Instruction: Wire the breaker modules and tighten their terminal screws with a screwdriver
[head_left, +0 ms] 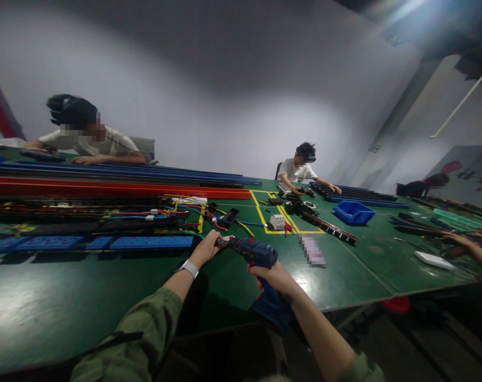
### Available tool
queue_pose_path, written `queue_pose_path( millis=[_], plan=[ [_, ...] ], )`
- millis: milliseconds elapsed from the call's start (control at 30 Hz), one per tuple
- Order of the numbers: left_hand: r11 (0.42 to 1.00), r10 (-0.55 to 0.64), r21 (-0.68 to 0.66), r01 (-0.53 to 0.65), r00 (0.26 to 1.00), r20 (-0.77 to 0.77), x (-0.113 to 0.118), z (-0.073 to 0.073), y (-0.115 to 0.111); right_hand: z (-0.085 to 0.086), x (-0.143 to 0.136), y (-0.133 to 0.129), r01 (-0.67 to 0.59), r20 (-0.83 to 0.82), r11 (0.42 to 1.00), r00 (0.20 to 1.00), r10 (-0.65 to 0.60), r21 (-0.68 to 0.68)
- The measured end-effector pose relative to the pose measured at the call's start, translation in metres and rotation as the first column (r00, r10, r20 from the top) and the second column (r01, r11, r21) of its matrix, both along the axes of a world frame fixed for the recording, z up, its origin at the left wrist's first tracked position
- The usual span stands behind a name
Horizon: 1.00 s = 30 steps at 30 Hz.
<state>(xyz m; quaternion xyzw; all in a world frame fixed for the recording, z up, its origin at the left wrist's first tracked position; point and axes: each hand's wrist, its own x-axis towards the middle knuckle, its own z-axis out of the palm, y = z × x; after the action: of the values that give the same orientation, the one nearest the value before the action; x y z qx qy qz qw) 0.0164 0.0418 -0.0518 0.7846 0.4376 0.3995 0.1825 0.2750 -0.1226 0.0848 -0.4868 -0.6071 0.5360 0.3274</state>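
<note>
My right hand (pixel 274 277) is wrapped round the handle of a blue cordless drill (pixel 256 251), whose nose points left. At the drill's tip, my left hand (pixel 208 248) pinches a small white piece (pixel 225 239); its details are too small to tell. Left of that hand lies a power strip with blue sockets (pixel 151 242) on the green table (pixel 105 286). Coloured wires (pixel 217 220) run behind both hands, near a black plastic part (pixel 229 217). A grey-white block with red wires (pixel 278 222) sits beyond the drill.
A long red channel (pixel 117 189) and blue rails (pixel 177 173) cross the back left. A blue bin (pixel 353 212) stands to the right, past a phone-like item (pixel 312 251). Two people sit across the table; another person's arms reach in at the far right.
</note>
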Motion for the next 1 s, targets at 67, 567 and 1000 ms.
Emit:
queue_pose_path(
  millis=[67,567,1000],
  plan=[
    [1.0,-0.006,0.005,0.006,1.0,0.012,0.0,0.0,0.0,0.001,-0.002,-0.001,-0.009,-0.019,1.0,1.0,0.01,0.01],
    [0.998,-0.047,0.039,0.047,0.999,-0.001,-0.001,0.007,0.011,-0.008,-0.022,0.013,0.087,0.019,0.995,0.996,-0.088,0.045],
    [1.0,-0.03,0.004,0.03,0.999,0.043,0.0,0.004,0.017,-0.017,-0.026,0.018,0.104,0.032,0.992,0.994,-0.106,0.072]
  ],
)
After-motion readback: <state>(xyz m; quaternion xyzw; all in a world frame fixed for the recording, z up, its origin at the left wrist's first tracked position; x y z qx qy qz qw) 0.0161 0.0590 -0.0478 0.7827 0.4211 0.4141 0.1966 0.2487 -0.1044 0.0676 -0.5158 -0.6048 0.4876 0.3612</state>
